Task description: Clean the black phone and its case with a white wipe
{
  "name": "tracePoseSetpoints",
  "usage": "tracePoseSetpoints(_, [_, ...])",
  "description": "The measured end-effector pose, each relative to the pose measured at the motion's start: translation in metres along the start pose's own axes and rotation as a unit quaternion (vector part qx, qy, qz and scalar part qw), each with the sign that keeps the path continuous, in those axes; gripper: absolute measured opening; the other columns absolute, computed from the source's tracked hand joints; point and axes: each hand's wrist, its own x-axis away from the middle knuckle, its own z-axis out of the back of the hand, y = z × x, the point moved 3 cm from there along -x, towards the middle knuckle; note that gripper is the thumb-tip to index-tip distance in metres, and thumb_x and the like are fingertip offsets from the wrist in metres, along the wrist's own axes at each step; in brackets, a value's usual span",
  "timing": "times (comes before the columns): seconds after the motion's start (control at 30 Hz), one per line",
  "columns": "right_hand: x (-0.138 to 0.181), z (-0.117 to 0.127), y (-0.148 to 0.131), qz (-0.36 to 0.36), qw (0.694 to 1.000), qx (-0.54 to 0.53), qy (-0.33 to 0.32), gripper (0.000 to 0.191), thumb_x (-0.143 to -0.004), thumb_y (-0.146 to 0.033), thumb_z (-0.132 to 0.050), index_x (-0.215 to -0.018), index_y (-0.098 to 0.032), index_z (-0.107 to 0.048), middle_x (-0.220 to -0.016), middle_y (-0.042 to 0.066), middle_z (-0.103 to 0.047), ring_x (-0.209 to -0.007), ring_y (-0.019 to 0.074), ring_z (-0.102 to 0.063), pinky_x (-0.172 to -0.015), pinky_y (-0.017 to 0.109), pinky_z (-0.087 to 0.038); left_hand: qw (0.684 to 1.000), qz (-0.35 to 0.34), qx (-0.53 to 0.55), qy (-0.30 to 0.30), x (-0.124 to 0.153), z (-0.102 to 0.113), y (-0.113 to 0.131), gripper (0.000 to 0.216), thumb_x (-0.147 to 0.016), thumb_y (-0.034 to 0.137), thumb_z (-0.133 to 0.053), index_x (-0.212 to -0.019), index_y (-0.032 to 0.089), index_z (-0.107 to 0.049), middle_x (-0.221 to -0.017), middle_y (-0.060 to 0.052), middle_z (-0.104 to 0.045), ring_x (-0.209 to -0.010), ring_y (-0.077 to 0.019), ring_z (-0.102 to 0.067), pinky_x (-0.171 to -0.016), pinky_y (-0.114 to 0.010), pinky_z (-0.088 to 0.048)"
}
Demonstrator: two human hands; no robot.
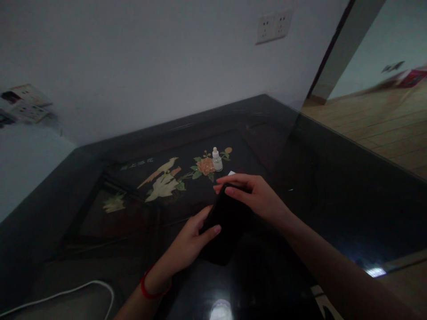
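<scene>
A black phone (224, 231), flat and with rounded corners, is tilted between my two hands above the dark table. My left hand (191, 238), with a red band at the wrist, grips its left edge, thumb across the near face. At the top end, my right hand (251, 191) has its thumb on the near face and its fingers behind. A small white piece (231, 173) shows just behind my right fingers; whether they hold it I cannot tell. Beyond them, a small clear bottle (217, 162) with a white cap stands upright on the table.
The glossy dark table (333, 186) has a bird-and-flower picture (163, 184) in its top. A white cable (83, 286) curves at the near left. Behind is a pale wall with sockets (273, 26). Wooden floor (376, 124) lies beyond the right edge.
</scene>
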Motion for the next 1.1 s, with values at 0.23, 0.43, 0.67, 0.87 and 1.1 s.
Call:
tracePoseSetpoints(0.23, [-0.004, 0.002, 0.011, -0.010, 0.999, -0.029, 0.021, 0.034, -0.082, -0.036, -0.062, -0.114, -0.023, -0.061, -0.113, 0.006, -0.068, -0.108, 0.0224, -0.061, -0.095, 0.041, -0.046, 0.995, 0.019, 0.098, 0.019, -0.002, 0.003, -0.003, 0.045, -0.080, 0.030, -0.065, -0.124, 0.025, -0.058, -0.120, -0.006, -0.065, -0.106, -0.0227, -0.061, -0.094, -0.034, -0.045])
tracePoseSetpoints(0.43, [-0.006, -0.002, 0.036, -0.102, 0.987, -0.102, 0.074, 0.049, -0.088, -0.044, -0.051, -0.133, -0.026, -0.040, -0.117, 0.009, -0.058, -0.094, 0.0174, -0.062, -0.070, 0.030, -0.056, 0.966, 0.028, 0.193, 0.173, -0.011, 0.022, -0.008, 0.054, -0.073, 0.037, -0.070, -0.121, 0.017, -0.055, -0.106, -0.011, -0.070, -0.082, -0.0204, -0.068, -0.070, -0.028, -0.054])
tracePoseSetpoints(0.67, [0.003, -0.055, 0.075, -0.149, 0.986, -0.077, -0.022, 0.076, -0.075, -0.026, -0.067, -0.140, -0.023, -0.029, -0.081, -0.002, -0.057, -0.057, 0.0116, -0.060, -0.043, 0.022, -0.052, 0.957, -0.037, 0.115, 0.263, -0.026, 0.036, -0.033, 0.068, -0.081, 0.041, -0.059, -0.139, 0.021, -0.031, -0.131, -0.013, -0.056, -0.108, -0.0234, -0.061, -0.085, -0.034, -0.052])
tracePoseSetpoints(0.87, [-0.007, -0.060, 0.084, -0.148, 0.989, -0.030, -0.002, 0.069, -0.082, -0.021, -0.058, -0.143, -0.024, -0.026, -0.077, -0.003, -0.056, -0.062, 0.0127, -0.061, -0.048, 0.024, -0.054, 0.952, -0.091, -0.064, 0.286, -0.043, 0.057, -0.040, 0.054, -0.084, 0.036, -0.054, -0.133, 0.019, -0.041, -0.138, -0.010, -0.049, -0.126, -0.0214, -0.047, -0.106, -0.035, -0.036])
tracePoseSetpoints(1.1, [-0.033, -0.047, 0.096, -0.204, 0.973, 0.108, 0.016, 0.033, -0.092, -0.029, -0.056, -0.122, -0.016, -0.050, -0.103, 0.005, -0.061, -0.078, 0.0147, -0.063, -0.066, 0.032, -0.056, 0.904, -0.025, -0.299, 0.304, -0.071, 0.074, -0.044, 0.037, -0.086, 0.033, -0.057, -0.118, 0.016, -0.056, -0.119, -0.010, -0.060, -0.109, -0.0234, -0.056, -0.096, -0.048, -0.043])
